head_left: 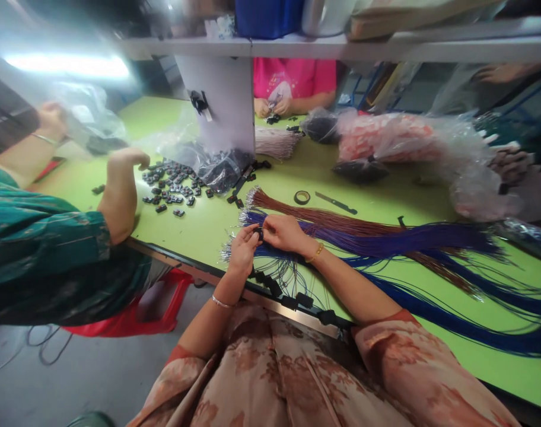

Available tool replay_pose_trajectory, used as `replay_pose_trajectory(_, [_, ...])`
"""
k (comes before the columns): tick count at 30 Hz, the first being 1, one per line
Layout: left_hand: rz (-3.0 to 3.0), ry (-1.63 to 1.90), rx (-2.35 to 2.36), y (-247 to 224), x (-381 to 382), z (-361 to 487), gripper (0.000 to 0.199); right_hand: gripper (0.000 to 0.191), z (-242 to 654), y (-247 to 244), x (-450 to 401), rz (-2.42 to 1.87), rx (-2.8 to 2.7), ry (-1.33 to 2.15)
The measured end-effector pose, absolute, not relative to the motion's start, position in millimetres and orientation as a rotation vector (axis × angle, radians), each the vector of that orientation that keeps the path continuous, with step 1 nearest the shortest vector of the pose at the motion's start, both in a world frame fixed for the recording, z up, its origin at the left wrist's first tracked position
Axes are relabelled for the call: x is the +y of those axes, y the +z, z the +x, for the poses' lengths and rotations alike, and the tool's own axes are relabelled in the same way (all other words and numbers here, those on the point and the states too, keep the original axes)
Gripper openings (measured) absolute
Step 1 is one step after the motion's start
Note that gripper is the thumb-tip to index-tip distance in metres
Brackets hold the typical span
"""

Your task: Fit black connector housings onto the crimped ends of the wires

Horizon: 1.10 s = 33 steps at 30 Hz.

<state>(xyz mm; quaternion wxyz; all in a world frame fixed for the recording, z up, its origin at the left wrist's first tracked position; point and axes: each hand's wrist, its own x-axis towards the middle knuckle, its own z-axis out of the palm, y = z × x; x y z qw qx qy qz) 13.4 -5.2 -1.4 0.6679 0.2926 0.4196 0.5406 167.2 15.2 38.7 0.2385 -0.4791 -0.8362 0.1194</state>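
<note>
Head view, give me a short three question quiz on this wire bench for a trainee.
1. True or false: both of the wearer's hands meet at a small black part.
2. Which wires lie directly under the hands? A) blue wires B) pink wires C) white wires
3. Fill in: the tape roll lies on the ____ table.

Key:
1. True: left hand and right hand pinch it together.
2. A: blue wires, beside the brown wires.
3. Green: tape roll, table.
</note>
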Motion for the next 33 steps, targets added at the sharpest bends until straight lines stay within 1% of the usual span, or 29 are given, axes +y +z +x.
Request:
replay_pose_trajectory(4, [0.619,1.199,0.974,-1.6,-3.7,12.3,0.033,0.014,171.3,33.8,17.2,-1.248,-2.346,0.364])
replay_pose_trajectory(10, [0.599,1.205,1.0,1.1,-3.4,13.8,0.032,0.007,169.7,24.8,19.3,-1.218,-2.305,0.36])
replay_pose_trajectory(15, [0.574,1.205,0.965,2.1,-3.7,14.2,0.031,0.007,168.3,22.7,19.9,-1.251,-2.214,0.448])
replay_pose_trajectory(24, [0.589,1.21,0.981,-0.6,-3.3,17.2,0.028,0.01,167.9,21.0,17.5,-1.182,-2.327,0.352])
replay_pose_trajectory(30, [0.54,1.211,0.986,2.9,-3.4,15.9,0.026,0.008,171.7,21.6,20.5,-1.169,-2.274,0.482])
replay_pose_trajectory(33, [0.55,1.22,1.0,4.2,-5.9,17.4,0.027,0.009,169.8,22.3,20.1,-1.189,-2.283,0.492])
